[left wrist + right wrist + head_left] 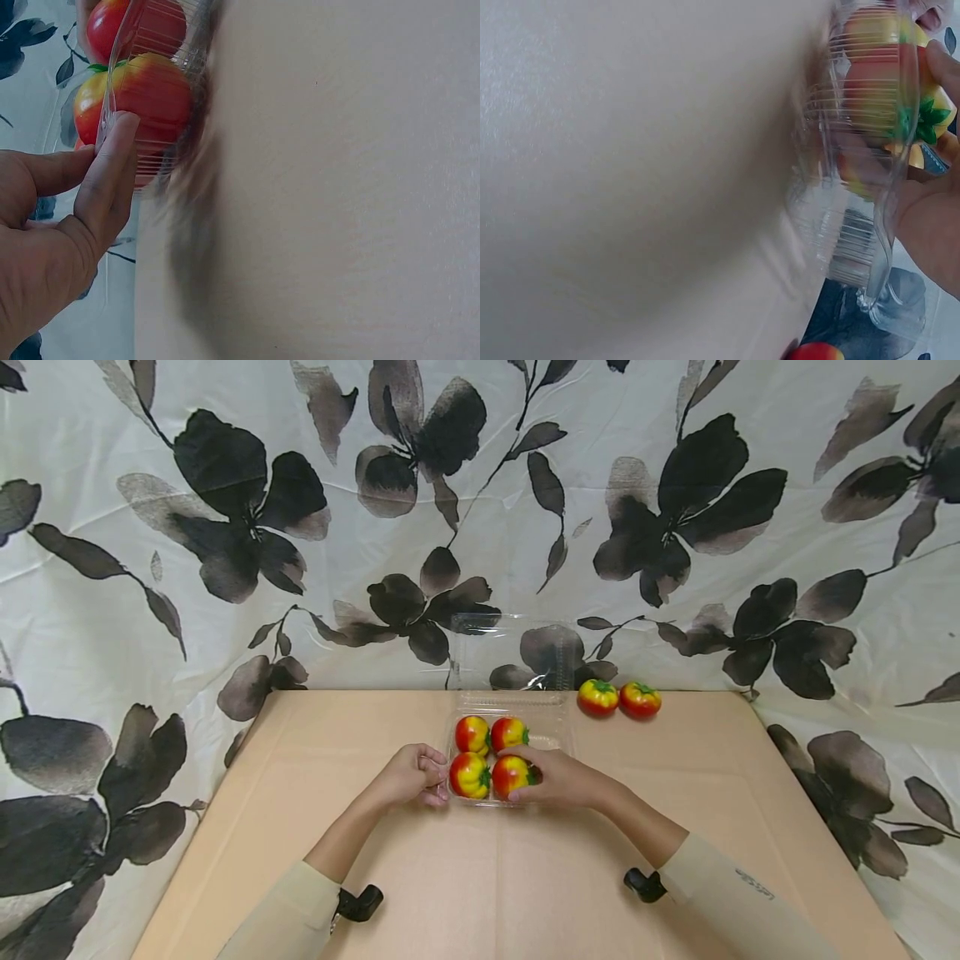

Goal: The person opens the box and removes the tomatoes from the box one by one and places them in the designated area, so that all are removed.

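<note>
A clear plastic clamshell container (553, 727) lies on the table with its lid standing raised at the back. Several red-and-yellow tomatoes with green leafy tops sit in its left and middle part. My left hand (408, 774) pinches the container's left rim between thumb and fingers, and the left wrist view shows this rim (107, 112) close up. My right hand (558, 777) reaches over the right side and grips the front right tomato (510, 775). In the right wrist view its green top (930, 120) shows near the thumb; some fingers are hidden behind the fruit.
Two more tomatoes, a left one (597, 698) and a right one (640, 701), lie at the table's back edge, right of the container. The raised lid (476, 656) stands before a flower-patterned cloth (337, 568). The tan tabletop (495, 877) extends in front of the container.
</note>
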Tool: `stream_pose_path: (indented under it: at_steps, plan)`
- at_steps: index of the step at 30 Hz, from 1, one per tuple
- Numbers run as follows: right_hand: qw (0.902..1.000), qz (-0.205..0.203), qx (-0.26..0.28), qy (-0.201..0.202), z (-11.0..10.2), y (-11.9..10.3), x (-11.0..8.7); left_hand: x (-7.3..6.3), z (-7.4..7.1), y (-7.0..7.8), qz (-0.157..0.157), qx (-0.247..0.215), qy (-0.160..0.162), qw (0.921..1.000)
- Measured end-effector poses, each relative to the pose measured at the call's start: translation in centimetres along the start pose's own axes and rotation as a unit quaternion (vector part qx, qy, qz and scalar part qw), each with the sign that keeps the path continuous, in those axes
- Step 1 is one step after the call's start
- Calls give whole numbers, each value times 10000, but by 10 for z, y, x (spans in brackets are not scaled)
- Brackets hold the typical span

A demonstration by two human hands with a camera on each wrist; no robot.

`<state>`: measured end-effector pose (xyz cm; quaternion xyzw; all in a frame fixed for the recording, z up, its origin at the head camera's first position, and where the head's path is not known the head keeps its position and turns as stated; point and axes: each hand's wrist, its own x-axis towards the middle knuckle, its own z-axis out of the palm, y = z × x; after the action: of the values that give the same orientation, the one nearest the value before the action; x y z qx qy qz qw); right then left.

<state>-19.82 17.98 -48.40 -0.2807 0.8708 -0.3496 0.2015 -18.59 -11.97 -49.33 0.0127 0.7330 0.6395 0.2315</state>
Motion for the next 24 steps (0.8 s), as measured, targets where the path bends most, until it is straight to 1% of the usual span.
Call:
stream_pose_path:
  at_steps: [3,6,12,17,24]
  plan:
    - [10000,7,30,22,-2,-1,-2,0,0,0,-16,-8,13,10000]
    - [9999,-93,63,56,-4,-1,-4,0,0,0,-56,-19,30,10000]
    - [9992,-322,109,191,-8,-1,-10,0,0,1,5,27,-17,10000]
    - [9985,-368,44,413,-12,-2,-17,1,0,0,8,54,-35,10000]
    - [9959,-478,50,764,-17,-3,-28,0,1,0,-71,11,50,10000]
